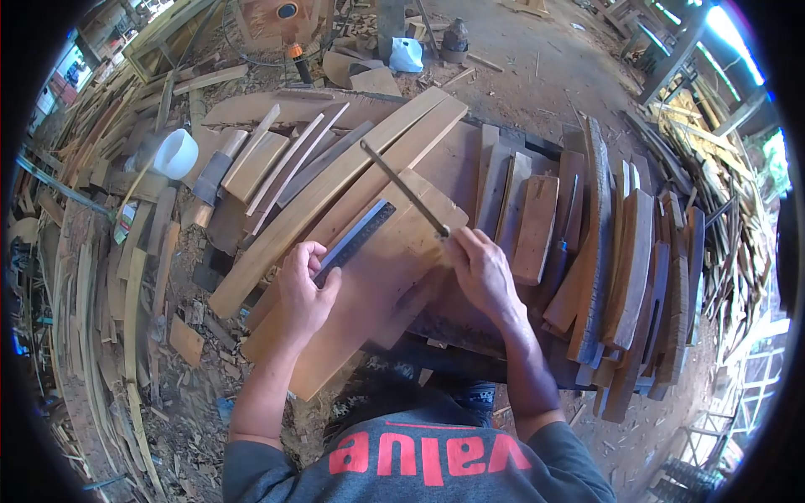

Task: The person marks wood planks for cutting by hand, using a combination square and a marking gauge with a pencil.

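Observation:
My left hand [303, 293] has its thumb and fingers around the near end of a flat dark metal strip [362, 235] with a bright, shiny long edge. The strip lies slanted over a wide, smooth wooden board [352, 323]. In my right hand [485, 272] is a long thin metal file [402, 186], its shaft pointing away and to the left above the board. The fingers of this hand are wrapped round its near end, so the grip is hidden. File and strip appear apart.
Long planks [344, 193] lie side by side beyond the board. Several curved timber pieces [595, 243] are stacked at the right. To the left are a white container [176, 154] and scrap wood strips. A white plastic bag [407, 54] sits on the floor beyond the bench.

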`<state>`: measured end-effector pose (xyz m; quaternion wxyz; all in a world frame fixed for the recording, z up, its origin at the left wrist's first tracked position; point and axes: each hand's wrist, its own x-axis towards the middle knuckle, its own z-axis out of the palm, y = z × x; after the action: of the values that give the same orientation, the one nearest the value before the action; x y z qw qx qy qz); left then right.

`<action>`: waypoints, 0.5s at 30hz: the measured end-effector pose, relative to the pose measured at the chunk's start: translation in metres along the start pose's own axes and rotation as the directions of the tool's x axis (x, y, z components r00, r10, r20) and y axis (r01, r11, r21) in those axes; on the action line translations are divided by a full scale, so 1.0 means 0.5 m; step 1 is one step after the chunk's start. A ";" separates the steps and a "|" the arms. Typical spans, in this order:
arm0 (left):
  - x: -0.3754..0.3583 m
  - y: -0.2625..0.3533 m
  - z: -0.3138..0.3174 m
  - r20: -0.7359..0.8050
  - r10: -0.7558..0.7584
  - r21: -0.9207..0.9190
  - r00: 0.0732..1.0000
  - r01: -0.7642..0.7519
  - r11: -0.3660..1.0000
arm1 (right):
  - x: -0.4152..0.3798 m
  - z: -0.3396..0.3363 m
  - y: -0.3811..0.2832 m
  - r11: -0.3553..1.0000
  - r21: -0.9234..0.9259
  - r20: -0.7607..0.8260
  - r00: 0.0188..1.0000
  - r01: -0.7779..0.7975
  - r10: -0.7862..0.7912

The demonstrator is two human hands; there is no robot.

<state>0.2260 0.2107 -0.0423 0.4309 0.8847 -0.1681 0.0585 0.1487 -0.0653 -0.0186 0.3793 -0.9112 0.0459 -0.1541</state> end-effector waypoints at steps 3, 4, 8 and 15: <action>0.002 0.005 -0.002 -0.003 0.005 -0.014 1.000 -0.005 1.000 | -0.004 0.006 -0.019 0.996 -0.075 0.051 0.997 -0.055 0.059; 0.002 0.006 -0.003 -0.003 0.007 -0.015 1.000 -0.007 1.000 | -0.004 0.008 -0.021 0.994 -0.094 0.051 0.997 -0.055 0.060; 0.003 0.006 -0.005 0.004 0.026 0.008 1.000 -0.026 1.000 | -0.008 0.011 -0.031 0.988 -0.150 0.061 0.997 -0.046 0.056; -0.001 0.004 -0.008 0.020 0.069 0.101 0.997 -0.071 0.992 | -0.018 0.018 -0.036 0.972 -0.230 0.063 0.996 -0.054 0.070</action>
<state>0.2252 0.2130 -0.0384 0.3817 0.8995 -0.1993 0.0748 0.1426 -0.0447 -0.0138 0.2782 -0.9517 0.0781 -0.1037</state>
